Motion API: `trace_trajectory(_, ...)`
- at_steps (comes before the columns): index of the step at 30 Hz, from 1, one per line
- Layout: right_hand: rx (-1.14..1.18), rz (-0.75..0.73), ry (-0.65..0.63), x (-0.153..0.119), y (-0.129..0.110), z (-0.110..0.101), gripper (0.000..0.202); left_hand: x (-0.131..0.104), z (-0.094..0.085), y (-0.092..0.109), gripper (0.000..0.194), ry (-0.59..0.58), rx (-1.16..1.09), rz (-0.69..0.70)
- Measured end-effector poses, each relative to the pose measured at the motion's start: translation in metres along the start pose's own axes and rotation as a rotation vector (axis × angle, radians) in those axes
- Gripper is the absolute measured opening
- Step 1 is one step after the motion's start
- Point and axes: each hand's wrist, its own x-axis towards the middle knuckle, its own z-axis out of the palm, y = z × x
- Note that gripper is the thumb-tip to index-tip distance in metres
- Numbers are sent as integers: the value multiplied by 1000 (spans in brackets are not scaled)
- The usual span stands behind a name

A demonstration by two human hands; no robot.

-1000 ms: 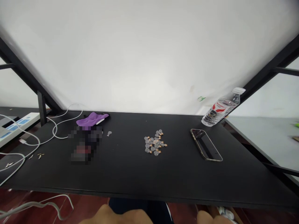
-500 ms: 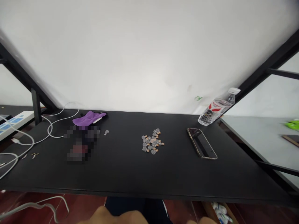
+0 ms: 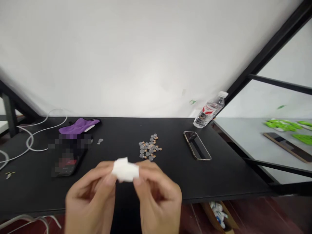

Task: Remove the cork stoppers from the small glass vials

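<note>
A small white piece, looking like folded paper or tissue (image 3: 126, 170), is stretched between my two hands above the table's front part; it is blurred. My left hand (image 3: 94, 191) pinches its left end between thumb and fingers. The right end is pinched by my right hand (image 3: 157, 191) in the same way. Just beyond the hands, a cluster of tiny clear glass bottles with cork stoppers (image 3: 148, 147) lies on the black table (image 3: 168, 175). One more small clear piece (image 3: 100, 141) lies apart, to the left of the cluster.
A phone (image 3: 197, 145) lies right of the bottles, with a water bottle (image 3: 210, 110) leaning behind it. To the left are a purple cloth (image 3: 78, 126), a dark, partly pixelated device (image 3: 68, 162) and white cables (image 3: 30, 141). Below the table stands a cardboard box (image 3: 211, 216).
Both hands have risen from the bottom edge into view, now holding the white piece between them. The camera view has shifted to the right.
</note>
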Motion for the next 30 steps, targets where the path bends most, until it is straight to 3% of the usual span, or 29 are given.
trace_trajectory(3, 51, 81, 85, 24, -2, 4, 8, 21, 8, -7, 19, -53, -16, -60)
trace_trajectory(8, 0, 59, -9, 47, 4, -8, 10, 40, 14, -17, 18, -153, -40, -48)
trace_trajectory(17, -189, -88, -104, 77, 14, -19, 15, 60, 30, -24, 14, -223, -28, 71)
trace_trajectory(24, -183, -48, -307, 105, 28, -32, 16, 80, 30, -36, 19, -224, -46, 2)
trace_trajectory(30, -190, -30, -292, 122, 42, -34, 14, 87, 28, -38, 21, -281, -81, -44)
